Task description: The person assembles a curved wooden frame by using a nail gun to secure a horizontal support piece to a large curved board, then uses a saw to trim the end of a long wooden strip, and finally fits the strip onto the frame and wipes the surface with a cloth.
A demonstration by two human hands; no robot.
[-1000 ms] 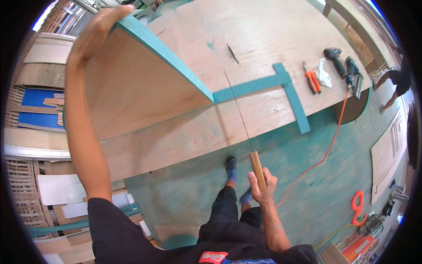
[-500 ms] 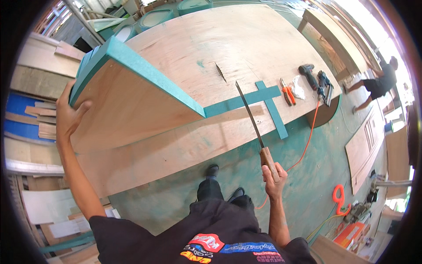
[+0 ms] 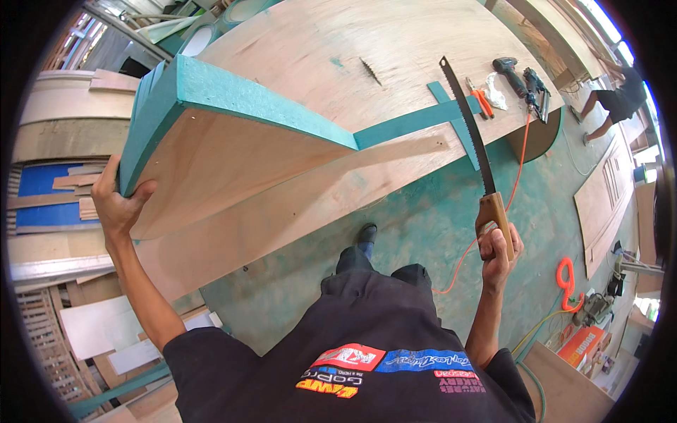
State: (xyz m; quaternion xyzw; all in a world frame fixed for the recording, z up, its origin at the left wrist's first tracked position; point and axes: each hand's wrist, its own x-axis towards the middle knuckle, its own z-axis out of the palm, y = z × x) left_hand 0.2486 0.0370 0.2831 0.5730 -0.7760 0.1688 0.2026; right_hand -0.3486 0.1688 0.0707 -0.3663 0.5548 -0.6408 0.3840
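Observation:
My left hand (image 3: pixel 123 204) grips the lower left edge of a large plywood piece with teal edging (image 3: pixel 261 106), thumb and fingers on either side. That piece stands tilted up on a plywood-topped table (image 3: pixel 296 42). In my right hand (image 3: pixel 501 254) is a handsaw (image 3: pixel 471 127), held by its wooden handle with the toothed blade pointing up and away. The blade passes in front of a long teal strip (image 3: pixel 402 125) that runs from the piece's corner. A shorter teal strip (image 3: pixel 465 144) crosses it near the table's front edge.
At the table's right end lie orange-handled pliers (image 3: pixel 482 103), crumpled white plastic (image 3: pixel 496 92), a black drill (image 3: pixel 509 76) and a nail gun (image 3: pixel 539 95) with an orange hose (image 3: pixel 522 151). Another person (image 3: pixel 610 106) is at far right. Wood scraps (image 3: pixel 74 180) lie left. A coiled orange hose (image 3: pixel 566 278) is lower right.
The saw has swung right and upright, its blade turning from edge-on to broadside. My left hand keeps its hold on the plywood piece. My view has shifted slightly.

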